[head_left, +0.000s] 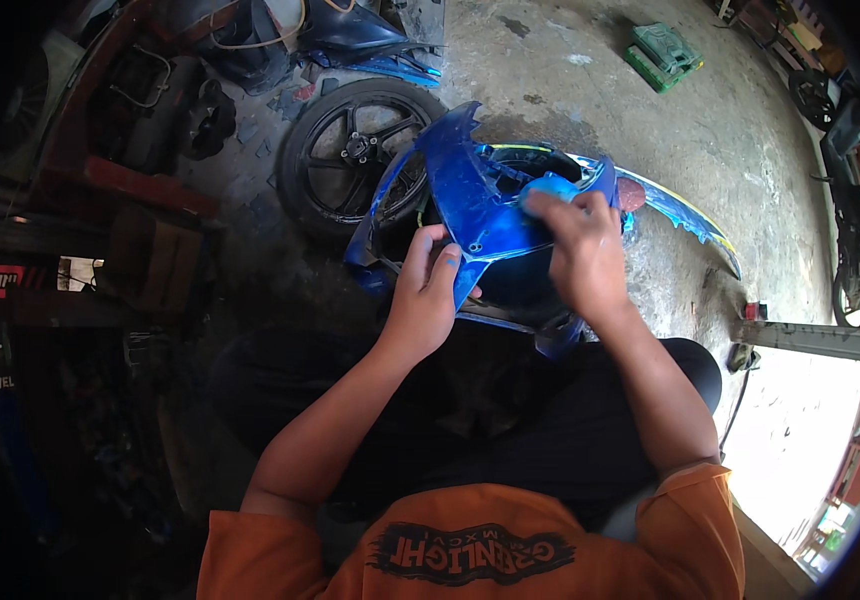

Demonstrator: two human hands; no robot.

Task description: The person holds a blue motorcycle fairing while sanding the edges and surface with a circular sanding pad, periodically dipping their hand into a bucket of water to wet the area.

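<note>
A glossy blue motorcycle fairing panel with cut-out openings and pointed ends is held above my lap. My left hand grips its near left edge, with the thumb on top and the fingers partly hidden behind. My right hand is bent over the right part of the panel, its fingers smeared by motion. At those fingertips is a rounded light-blue piece, pressed against the panel; its kind is too blurred to tell. A reddish round disc shows just beyond the right hand.
A black spoked motorcycle wheel lies on the concrete floor behind the panel. A long blue and yellow body strip rests to the right. Farther off are a green crate, dark body parts and a parked motorcycle.
</note>
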